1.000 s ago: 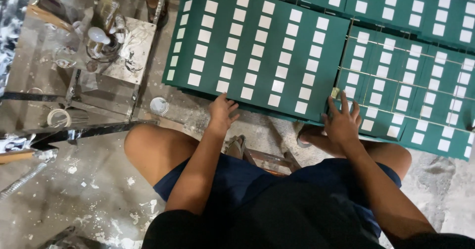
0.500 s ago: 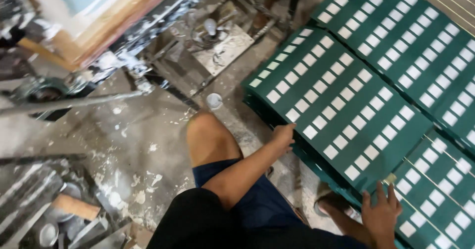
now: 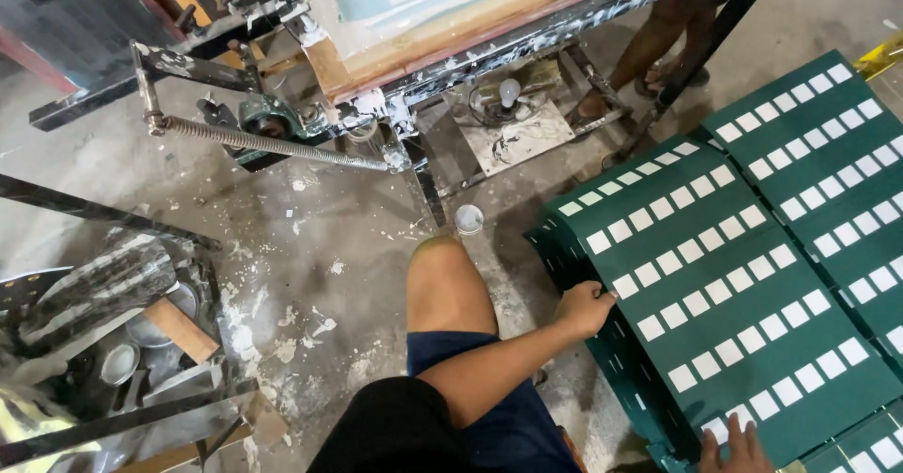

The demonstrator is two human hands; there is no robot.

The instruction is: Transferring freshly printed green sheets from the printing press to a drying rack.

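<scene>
black top, dark blue shorts, arms and knee bare.

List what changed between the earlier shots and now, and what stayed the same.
The view swung left, bringing a paint-spattered metal frame and its spring into sight. The left hand went from lying flat on the stack of green sheets to curling round its left edge. The right hand slid to the stack's near edge, fingers flat. The sheets remain on the floor, and the person's knee remains bent.

Dark green sheets (image 3: 743,285) (rows of white rectangles), navy shorts (image 3: 489,417), grey paint-spattered floor (image 3: 310,247)
</scene>
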